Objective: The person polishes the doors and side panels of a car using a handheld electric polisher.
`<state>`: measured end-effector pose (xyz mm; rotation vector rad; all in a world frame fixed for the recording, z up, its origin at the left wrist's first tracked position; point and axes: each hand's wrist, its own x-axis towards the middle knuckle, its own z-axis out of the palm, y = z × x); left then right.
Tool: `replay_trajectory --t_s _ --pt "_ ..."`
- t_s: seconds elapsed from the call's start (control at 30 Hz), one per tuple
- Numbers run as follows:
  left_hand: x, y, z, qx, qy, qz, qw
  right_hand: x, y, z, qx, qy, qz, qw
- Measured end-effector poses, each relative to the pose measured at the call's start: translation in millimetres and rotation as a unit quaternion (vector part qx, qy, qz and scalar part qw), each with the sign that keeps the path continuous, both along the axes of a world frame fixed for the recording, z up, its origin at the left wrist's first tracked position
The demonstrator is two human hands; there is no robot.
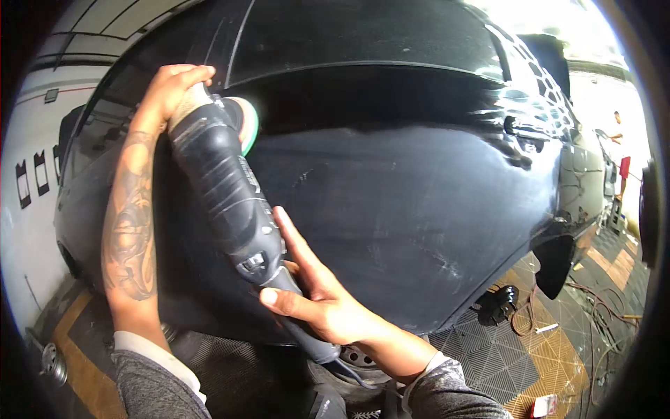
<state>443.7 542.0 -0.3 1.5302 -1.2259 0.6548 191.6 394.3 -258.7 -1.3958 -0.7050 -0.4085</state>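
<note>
Item: one black power polisher [225,181], left of centre in the frame, slanting from the upper left to the lower middle. Its round, green-edged pad [249,129] stood at the upper end, turned toward the dark body panel [391,209]; whether pad and panel touched could not be told.

Left hand [174,91]: upper left, closed over the polisher's head, fingers curled across its pale-covered top. The placing was likely meant to steer and steady the pad end.

Right hand [324,300]: lower middle, wrapped moderately wide around the rear of the body, thumb on the near side, a finger lying along the casing. So set, it probably bore the tail's weight and checked twisting.

Power cord [352,373]: left the tail at the bottom of the frame, below the right wrist, apart from the pad end.

Vehicle: filled the centre, with side window [363,35] at the top and door handle [518,143] at the upper right. A glossy band crossed the panel above a duller, lightly scuffed area.

Surroundings: wheel [359,358] at bottom centre; patterned floor tiles [492,353] at lower right, with reddish hose [601,297] lying loosely coiled near the right edge.
</note>
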Motion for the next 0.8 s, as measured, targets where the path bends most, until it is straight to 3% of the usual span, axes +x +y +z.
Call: replay_trajectory --t_s 0.13,0.33,0.5,0.53,0.6,0.63,0.7,0.8 --pt "-23.1 -23.3 3.4 0.031 -0.033 0.015 0.999 -17.8 -9.3 -2.6 0.027 0.031 -0.006 0.999" --pt "-65.7 -85.7 17.5 0.052 -0.102 0.011 0.993 -54.7 -35.9 -10.5 0.046 0.021 -0.117 0.992" --pt "-102.7 -155.2 35.4 0.086 -0.125 0.016 0.988 -93.5 -45.6 -9.4 0.131 -0.022 -0.189 0.973" --pt "-100.4 -175.8 44.2 0.118 -0.2 0.058 0.971 -99.6 -43.8 -10.4 0.149 -0.017 -0.235 0.96" --pt "-128.5 -208.3 49.7 0.083 -0.102 0.06 0.989 -104.9 -43.6 -14.8 0.178 -0.019 -0.288 0.941" --pt "-134.7 -214.9 45.3 0.045 -0.1 0.039 0.993 -105.4 -43.5 -17.1 0.189 -0.022 -0.311 0.931" --pt "-137.8 -221.2 48.6 0.074 -0.177 0.099 0.976 -104.8 -42.6 -19.7 0.19 -0.023 -0.328 0.925" --pt "-133.6 -205.1 50.9 0.055 -0.097 0.11 0.988 -97.6 -42.4 -18.3 0.18 -0.013 -0.304 0.936"
